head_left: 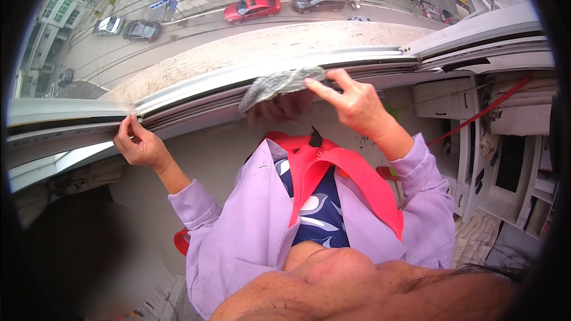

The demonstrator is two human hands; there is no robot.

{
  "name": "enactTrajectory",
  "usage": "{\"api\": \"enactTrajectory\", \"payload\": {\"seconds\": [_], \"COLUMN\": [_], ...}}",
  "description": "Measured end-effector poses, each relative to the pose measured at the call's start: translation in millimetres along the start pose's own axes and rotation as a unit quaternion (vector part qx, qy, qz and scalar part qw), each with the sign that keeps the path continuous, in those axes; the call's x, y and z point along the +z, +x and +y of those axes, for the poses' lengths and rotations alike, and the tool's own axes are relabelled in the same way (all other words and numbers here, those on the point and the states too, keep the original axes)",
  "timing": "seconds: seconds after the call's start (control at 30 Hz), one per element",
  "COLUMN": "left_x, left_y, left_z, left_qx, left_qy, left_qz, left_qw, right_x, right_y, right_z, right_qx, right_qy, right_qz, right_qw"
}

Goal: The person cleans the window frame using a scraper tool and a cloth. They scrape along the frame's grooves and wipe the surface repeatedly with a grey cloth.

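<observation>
A grey cloth (281,85) with a paler stripe is draped over the window track (205,92), with part of it hanging down on the room side. My right hand (351,104) grips the cloth's right end between thumb and fingers, index finger stretched along it. At the left, my left hand (138,142) has its fingers pinched together at the end of the white window sash (65,113); the exact contact is partly hidden by the fingers.
Beyond the track lies a pale outer ledge (285,38), with a street far below carrying a red car (252,9) and other vehicles. Another white sash (476,38) stands at the right. White cabinets (437,98) and a red pole (482,110) are inside at right.
</observation>
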State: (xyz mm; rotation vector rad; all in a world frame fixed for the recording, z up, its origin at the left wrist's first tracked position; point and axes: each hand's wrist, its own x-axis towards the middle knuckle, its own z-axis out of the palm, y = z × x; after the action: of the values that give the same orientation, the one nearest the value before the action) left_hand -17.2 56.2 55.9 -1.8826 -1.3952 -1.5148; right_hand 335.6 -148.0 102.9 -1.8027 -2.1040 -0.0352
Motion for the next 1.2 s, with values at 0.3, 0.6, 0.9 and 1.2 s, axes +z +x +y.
{"api": "enactTrajectory", "payload": {"seconds": [0.3,0.6,0.9,1.2], "left_x": [1,7,2,6], "left_y": [-3,-4,-7,-4], "left_z": [0,-8,-2,-8], "left_qx": [-0.027,-0.008,-0.040,-0.026], "left_qy": [-0.043,-0.039,-0.059,-0.052], "left_qz": [-0.007,0.007,-0.002,0.013], "left_qw": [0.999,0.999,0.997,0.998], "right_x": [-42,1,-65,-12], "right_y": [-47,17,-47,17], "right_z": [65,2,61,6], "right_qx": [0.043,-0.037,0.069,-0.023], "right_qy": [0.016,0.049,0.039,0.047], "right_qz": [-0.009,-0.032,-0.075,-0.069], "right_qw": [0.999,0.998,0.994,0.996]}}
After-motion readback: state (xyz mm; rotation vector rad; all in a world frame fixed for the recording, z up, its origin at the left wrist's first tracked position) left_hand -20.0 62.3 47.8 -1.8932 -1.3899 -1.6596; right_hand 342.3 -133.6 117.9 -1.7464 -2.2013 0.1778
